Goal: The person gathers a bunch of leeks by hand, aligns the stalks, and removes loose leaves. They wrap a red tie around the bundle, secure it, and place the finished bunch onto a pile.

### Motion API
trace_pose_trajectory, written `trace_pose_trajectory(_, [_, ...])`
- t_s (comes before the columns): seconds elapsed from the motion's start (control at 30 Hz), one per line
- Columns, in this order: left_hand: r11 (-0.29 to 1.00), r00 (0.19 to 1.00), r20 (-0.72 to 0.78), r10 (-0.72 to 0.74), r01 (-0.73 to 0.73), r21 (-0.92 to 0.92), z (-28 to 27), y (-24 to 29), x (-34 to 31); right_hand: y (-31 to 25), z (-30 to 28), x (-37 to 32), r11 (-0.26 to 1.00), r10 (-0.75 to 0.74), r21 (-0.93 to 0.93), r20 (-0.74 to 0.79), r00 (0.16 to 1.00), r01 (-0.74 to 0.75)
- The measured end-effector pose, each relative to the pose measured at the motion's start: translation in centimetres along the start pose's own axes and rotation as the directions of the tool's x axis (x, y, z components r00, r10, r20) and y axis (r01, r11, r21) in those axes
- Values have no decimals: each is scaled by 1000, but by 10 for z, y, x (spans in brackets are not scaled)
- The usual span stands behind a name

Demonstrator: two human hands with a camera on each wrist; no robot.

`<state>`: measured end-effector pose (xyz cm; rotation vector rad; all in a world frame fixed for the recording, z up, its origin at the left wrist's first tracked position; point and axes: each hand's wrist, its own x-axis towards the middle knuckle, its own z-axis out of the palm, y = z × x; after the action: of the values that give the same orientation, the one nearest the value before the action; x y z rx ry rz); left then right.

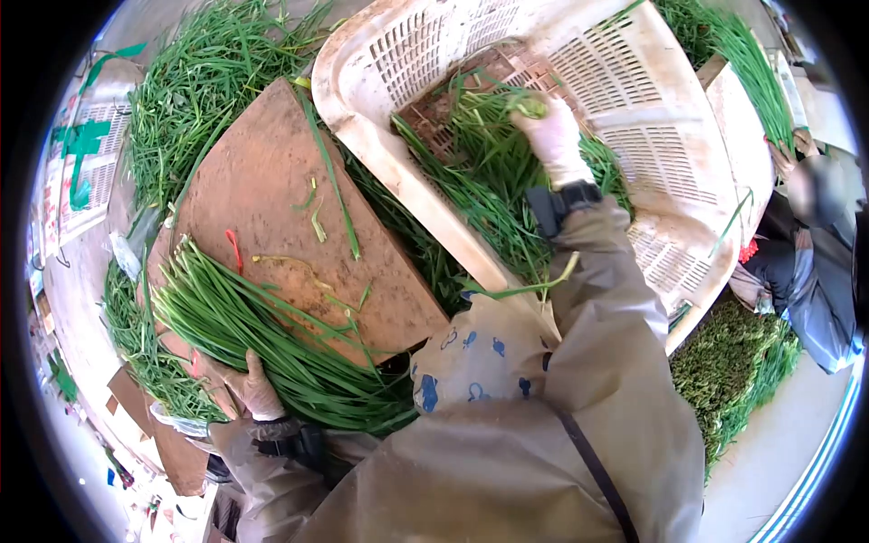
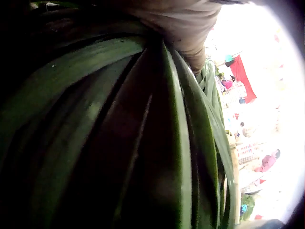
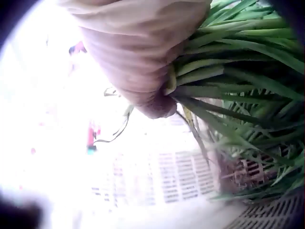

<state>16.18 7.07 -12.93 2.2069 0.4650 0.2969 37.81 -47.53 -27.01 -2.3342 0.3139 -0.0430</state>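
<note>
Room floor (image 1: 769, 421), pale, appears at right, beyond a slotted white plastic crate (image 1: 620, 68). Left of the crate lies the brown surface (image 1: 258, 167), with a chive bundle (image 1: 281, 337) along its near edge; this might splay if the left hand (image 1: 257, 391), whose grip cannot be determined, withdrew. Inside the crate, the right hand (image 1: 554, 140) pinches a chive handful (image 3: 233, 90). Beside the chive bundle lies a red strip (image 1: 234, 252).

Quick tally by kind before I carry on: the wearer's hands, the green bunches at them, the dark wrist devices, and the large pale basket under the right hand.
Hands: 2 (left hand, right hand)
Green bunches: 2 (left bunch, right bunch)
Wrist devices: 2 (left device, right device)
Basket: 1
Total: 7
</note>
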Motion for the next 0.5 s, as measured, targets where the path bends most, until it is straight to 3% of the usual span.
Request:
trace_pose_trajectory(0.07, [995,1000,-3,8,-9,-97,0,-6,-1,-7,-35,-23,972,131,210,-99,986,-108])
trace_pose_trajectory(0.13, [998,1000,-4,3,-3,-65,-3,-14,1,9,-50,-34,822,215,557,-111,970,-119])
trace_pose_trajectory(0.2, [993,1000,-8,-10,9,-121,-4,-23,3,-30,-90,-57,802,219,590,-155,963,-88])
trace_pose_trajectory(0.23, [995,999,0,-33,33,-92,-5,-28,4,-26,-96,-62,686,191,727,-156,969,-18])
trace_pose_trajectory(0.27, [997,998,14,-55,56,-62,-8,-34,5,-24,-106,-69,777,210,627,-172,963,-57])
trace_pose_trajectory(0.33, [981,999,28,-14,19,-194,-6,-32,8,-18,-128,-81,890,176,453,-267,948,-37])
trace_pose_trajectory(0.4, [999,1000,18,-9,10,-41,-10,-26,9,-63,-172,-104,748,139,658,-287,948,89])
trace_pose_trajectory(0.43, [999,1000,16,-1,2,-54,-17,-23,9,-81,-194,-118,770,121,631,-289,950,94])
trace_pose_trajectory(0.47, [994,1000,15,-27,29,-102,-23,-18,12,-88,-212,-121,849,2,497,-338,941,176])
trace_pose_trajectory(0.5, [987,999,13,-50,51,-155,-27,-11,13,-103,-235,-133,889,33,435,-376,926,145])
